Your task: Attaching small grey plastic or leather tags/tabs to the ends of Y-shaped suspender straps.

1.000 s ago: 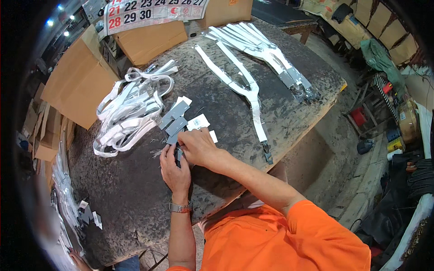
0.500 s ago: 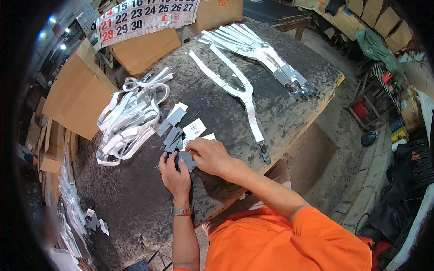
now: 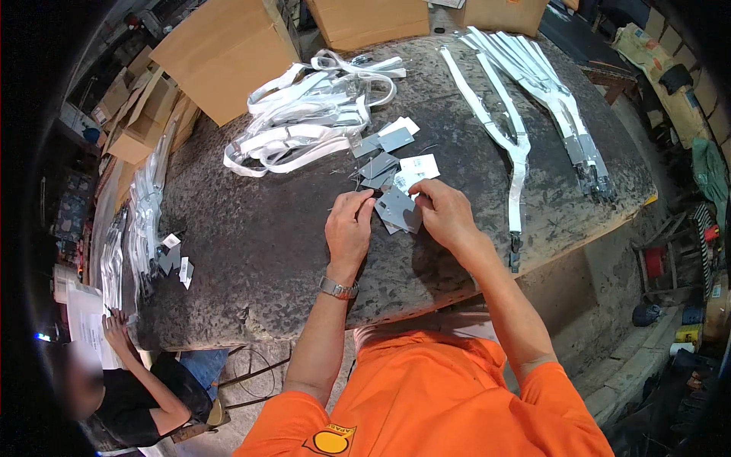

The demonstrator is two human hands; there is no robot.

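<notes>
Grey tag (image 3: 398, 211) sits between your hands, on your side of the tag pile (image 3: 377, 169), long axis slanting upper left to lower right. Your right hand (image 3: 449, 217) is nearer, pinching its right edge; your left hand (image 3: 349, 228) bunches fingertips by the left corner, grip unclear. Versus half a second ago: hands wider apart, tag more exposed.
</notes>
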